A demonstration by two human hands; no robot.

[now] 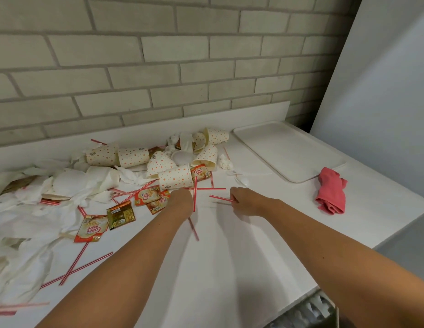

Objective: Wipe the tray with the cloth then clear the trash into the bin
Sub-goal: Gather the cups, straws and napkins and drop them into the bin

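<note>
A white tray (289,150) lies bare at the back right of the white counter. A crumpled red cloth (331,191) sits just in front of it. Trash covers the left and middle: dotted paper cups (175,177), creamer sachets (91,229), white napkins (21,221) and red-striped straws (87,266). My right hand (247,201) pinches a red-striped straw (221,198) at its near end. My left hand (181,200) is fisted over straws near the front cup, with a straw (194,229) sticking out below it.
A brick wall runs behind the counter and a white panel (383,79) stands at the right. A bin (308,311) holding white waste shows below the counter's front right edge. A plastic fork (234,172) and spoon (241,182) lie near the tray.
</note>
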